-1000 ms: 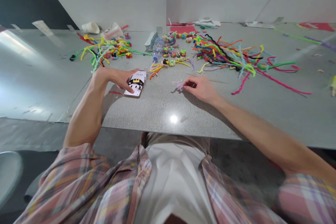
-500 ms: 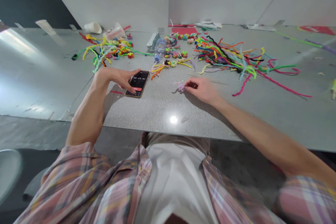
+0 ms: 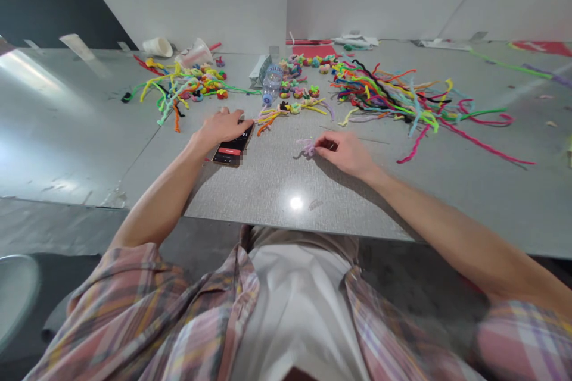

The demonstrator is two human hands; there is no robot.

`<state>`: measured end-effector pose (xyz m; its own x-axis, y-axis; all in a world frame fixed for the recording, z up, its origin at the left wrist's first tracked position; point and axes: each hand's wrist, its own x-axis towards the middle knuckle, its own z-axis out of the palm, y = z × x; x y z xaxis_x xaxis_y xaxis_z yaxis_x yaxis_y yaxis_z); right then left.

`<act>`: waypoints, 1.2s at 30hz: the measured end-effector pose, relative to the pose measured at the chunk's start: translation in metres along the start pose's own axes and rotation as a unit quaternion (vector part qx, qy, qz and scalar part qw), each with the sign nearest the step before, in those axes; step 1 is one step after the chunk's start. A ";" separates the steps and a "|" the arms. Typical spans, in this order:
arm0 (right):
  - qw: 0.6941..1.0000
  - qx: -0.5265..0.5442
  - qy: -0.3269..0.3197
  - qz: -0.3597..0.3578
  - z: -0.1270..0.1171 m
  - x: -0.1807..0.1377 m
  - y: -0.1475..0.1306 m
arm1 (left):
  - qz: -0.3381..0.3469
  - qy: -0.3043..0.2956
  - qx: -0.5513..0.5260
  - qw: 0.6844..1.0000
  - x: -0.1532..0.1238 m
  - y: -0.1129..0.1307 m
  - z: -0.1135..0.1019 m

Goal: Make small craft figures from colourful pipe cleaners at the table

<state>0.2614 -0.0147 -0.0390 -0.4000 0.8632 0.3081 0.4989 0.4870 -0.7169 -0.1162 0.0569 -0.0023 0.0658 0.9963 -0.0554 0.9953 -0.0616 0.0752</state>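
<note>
Phone now half under the left hand (fingers loose); right hand still pinches lilac twist.

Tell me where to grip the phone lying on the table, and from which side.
Probably the two long edges of the phone, at its near half, coming from above on the near side: it lies flat on the table, face up, and the left hand covers its far end.

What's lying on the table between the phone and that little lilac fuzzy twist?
Nothing. In the head view, the stretch of grey table between the phone and the lilac twist is bare.
</note>
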 end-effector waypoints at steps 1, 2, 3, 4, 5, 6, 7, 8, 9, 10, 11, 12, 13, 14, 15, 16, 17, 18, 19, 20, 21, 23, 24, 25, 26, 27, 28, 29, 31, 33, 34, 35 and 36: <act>1.000 0.000 -0.002 0.000 0.000 0.000 0.000 | 0.001 -0.006 -0.004 1.000 -0.001 0.002 0.000; 1.000 0.000 -0.003 0.000 0.000 0.000 -0.001 | 0.004 -0.011 -0.010 1.000 -0.001 0.002 -0.001; 1.000 -0.001 -0.003 0.001 0.000 0.000 -0.001 | 0.009 -0.013 -0.016 1.000 0.000 0.002 -0.001; 1.000 -0.002 -0.003 0.001 0.000 0.001 -0.001 | 0.012 -0.015 -0.024 1.000 0.002 0.000 -0.001; 1.000 -0.003 -0.004 0.002 0.000 0.001 -0.001 | 0.012 -0.016 -0.035 0.999 0.004 -0.003 0.000; 1.000 -0.004 -0.004 0.001 0.000 0.001 -0.001 | 0.010 -0.013 -0.049 0.999 0.006 -0.005 0.001; 1.000 -0.004 -0.004 0.001 0.000 0.001 -0.001 | 0.006 0.002 -0.064 0.998 0.008 -0.007 0.002; 1.000 -0.004 -0.004 0.000 0.000 0.001 0.000 | 0.004 0.033 -0.078 0.996 0.009 -0.007 0.003; 1.000 -0.004 -0.004 -0.001 0.000 0.001 0.000 | 0.010 0.081 -0.092 0.992 0.009 -0.004 0.004; 1.000 -0.005 -0.004 -0.004 0.000 0.001 -0.001 | 0.028 0.138 -0.106 0.984 0.007 0.001 0.005; 1.000 -0.007 -0.004 -0.007 0.000 0.001 -0.001 | 0.064 0.199 -0.120 0.971 0.004 0.009 0.006; 1.000 -0.009 -0.004 -0.011 0.000 0.000 -0.002 | 0.119 0.238 -0.138 0.954 -0.002 0.019 0.007; 1.000 -0.011 -0.004 -0.016 -0.001 0.000 -0.004 | 0.188 0.243 -0.161 0.938 -0.008 0.032 0.009; 1.000 -0.010 -0.003 -0.022 -0.001 -0.001 -0.006 | 0.265 0.222 -0.179 0.921 -0.016 0.047 0.010; 1.000 -0.006 0.000 -0.027 -0.001 -0.001 -0.008 | 0.338 0.186 -0.193 0.902 -0.024 0.061 0.013; 0.999 0.001 0.003 -0.033 -0.001 -0.002 -0.011 | 0.386 0.154 -0.206 0.886 -0.031 0.074 0.015; 0.999 0.009 0.008 -0.038 0.000 -0.002 -0.014 | 0.406 0.135 -0.223 0.876 -0.038 0.086 0.019; 0.999 0.017 0.014 -0.041 0.000 -0.003 -0.016 | 0.412 0.115 -0.239 0.872 -0.043 0.095 0.022; 0.999 0.023 0.021 -0.044 0.000 -0.003 -0.018 | 0.414 0.095 -0.250 0.870 -0.047 0.102 0.025; 0.998 0.026 0.026 -0.045 0.001 -0.004 -0.020 | 0.410 0.076 -0.262 0.870 -0.050 0.106 0.029; 0.998 0.029 0.027 -0.046 0.001 -0.004 -0.021 | 0.404 0.058 -0.274 0.871 -0.052 0.109 0.031; 0.998 0.031 0.024 -0.048 0.003 -0.006 -0.023 | 0.388 0.025 -0.303 0.870 -0.054 0.110 0.035; 0.998 0.032 0.020 -0.049 0.003 -0.006 -0.023 | 0.379 0.013 -0.318 0.869 -0.055 0.110 0.036; 0.998 0.033 0.018 -0.051 0.004 -0.007 -0.023 | 0.373 0.003 -0.332 0.867 -0.056 0.109 0.036; 0.998 0.034 0.016 -0.051 0.004 -0.007 -0.023 | 0.368 -0.002 -0.343 0.864 -0.057 0.109 0.036; 0.998 0.032 0.014 -0.048 0.004 -0.007 -0.024 | 0.365 -0.003 -0.351 0.862 -0.057 0.109 0.036; 0.999 0.029 0.011 -0.043 0.004 -0.008 -0.024 | 0.363 0.001 -0.355 0.861 -0.057 0.109 0.036; 0.999 0.025 0.007 -0.038 0.004 -0.008 -0.025 | 0.362 0.007 -0.356 0.861 -0.056 0.109 0.037; 1.000 0.012 0.005 -0.024 0.003 -0.007 -0.026 | 0.356 0.022 -0.354 0.864 -0.053 0.107 0.038; 1.000 0.004 0.012 -0.012 0.000 -0.006 -0.024 | 0.348 0.035 -0.354 0.867 -0.049 0.105 0.040; 1.000 0.003 0.017 -0.006 -0.001 -0.005 -0.022 | 0.344 0.040 -0.355 0.868 -0.047 0.103 0.041; 1.000 0.002 0.023 -0.001 -0.003 -0.003 -0.020 | 0.341 0.045 -0.355 0.869 -0.045 0.101 0.042; 1.000 0.000 0.027 0.005 -0.005 -0.002 -0.017 | 0.339 0.048 -0.355 0.870 -0.043 0.099 0.042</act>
<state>0.2575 -0.0239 -0.0243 -0.3537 0.8736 0.3342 0.5020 0.4788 -0.7202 -0.0171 0.0051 -0.0343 0.5801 0.7477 0.3230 0.4327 -0.6189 0.6555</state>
